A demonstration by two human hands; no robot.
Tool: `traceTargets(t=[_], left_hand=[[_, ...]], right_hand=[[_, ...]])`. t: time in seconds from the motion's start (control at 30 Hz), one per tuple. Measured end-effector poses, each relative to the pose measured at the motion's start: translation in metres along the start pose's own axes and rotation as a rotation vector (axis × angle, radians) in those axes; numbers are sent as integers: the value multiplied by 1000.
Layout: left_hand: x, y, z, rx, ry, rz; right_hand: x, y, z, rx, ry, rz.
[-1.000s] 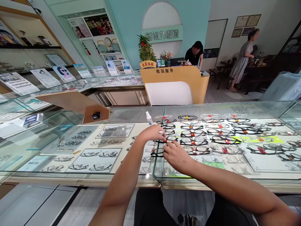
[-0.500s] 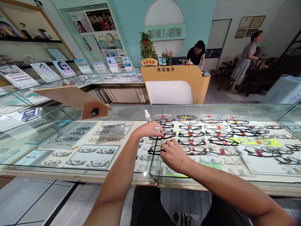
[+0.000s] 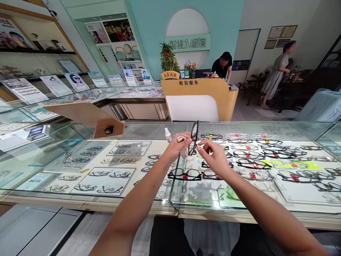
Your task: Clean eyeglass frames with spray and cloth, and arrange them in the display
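Dark-framed eyeglasses [image 3: 194, 137] are held up on edge above the glass counter. My left hand [image 3: 179, 145] is closed on their left side, with a pale cloth [image 3: 183, 151] bunched in the same fingers. On the other side, my right hand [image 3: 214, 156] has its thumb and index finger bent in a pinch at the frame's lower edge; the exact contact is small and hard to see. Below the hands, a black pair of glasses with a red tag [image 3: 184, 175] lies on the counter top. A small white bottle [image 3: 167, 135] stands behind my left hand.
Rows of tagged glasses [image 3: 250, 163] cover the right part of the glass counter [image 3: 119, 199]. More frames lie under the glass on the left. A wooden stand [image 3: 85, 113] is at the back left. Beyond are a cash desk [image 3: 197, 89] and two people.
My left hand has lifted the eyeglasses and cloth off the row. My right hand has moved up and right, away from the front black pair, to the lifted eyeglasses.
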State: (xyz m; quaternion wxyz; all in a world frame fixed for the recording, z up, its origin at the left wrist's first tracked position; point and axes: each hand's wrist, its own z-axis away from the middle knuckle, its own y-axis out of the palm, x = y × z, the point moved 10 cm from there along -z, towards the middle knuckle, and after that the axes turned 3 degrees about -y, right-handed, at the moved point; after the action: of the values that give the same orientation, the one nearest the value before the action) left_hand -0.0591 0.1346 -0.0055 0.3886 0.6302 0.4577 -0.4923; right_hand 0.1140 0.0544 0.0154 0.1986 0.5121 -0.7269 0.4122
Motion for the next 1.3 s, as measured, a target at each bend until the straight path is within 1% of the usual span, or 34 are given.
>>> traceTargets(t=[0.13, 0.27, 0.37, 0.5, 0.63, 0.77, 0.87, 0.97, 1.03, 1.1, 1.17, 1.23, 1.3], left_hand=[[1, 11, 4, 37, 22, 45], [2, 11, 5, 44, 14, 49], [3, 9, 4, 55, 1, 31], [3, 10, 4, 112, -6, 16], [-1, 13, 3, 187, 39, -46], [-1, 16, 6, 235, 62, -107], [4, 15, 8, 225, 31, -115], [8, 9, 8, 167, 16, -140], [7, 4, 6, 114, 36, -172], [5, 0, 3, 72, 67, -197], [2, 0, 0, 52, 101, -209], [1, 0, -2, 35, 130, -213], [2, 2, -2, 20, 147, -219]], right_hand=[[-2, 3, -1, 10, 12, -50], [-3, 7, 0, 30, 33, -65], [-2, 8, 1, 16, 20, -59], [-2, 8, 3, -18, -11, -44], [-4, 3, 4, -62, -16, -64], [-1, 0, 3, -63, -23, -83], [3, -1, 2, -60, -37, -66], [3, -4, 2, -66, -19, -33], [-5, -12, 1, -106, 44, 18], [-17, -27, -1, -170, 124, 110], [-27, -46, -6, -232, 165, 229], [-30, -65, -13, -297, 147, 338], [-30, -80, -19, -374, 87, 394]])
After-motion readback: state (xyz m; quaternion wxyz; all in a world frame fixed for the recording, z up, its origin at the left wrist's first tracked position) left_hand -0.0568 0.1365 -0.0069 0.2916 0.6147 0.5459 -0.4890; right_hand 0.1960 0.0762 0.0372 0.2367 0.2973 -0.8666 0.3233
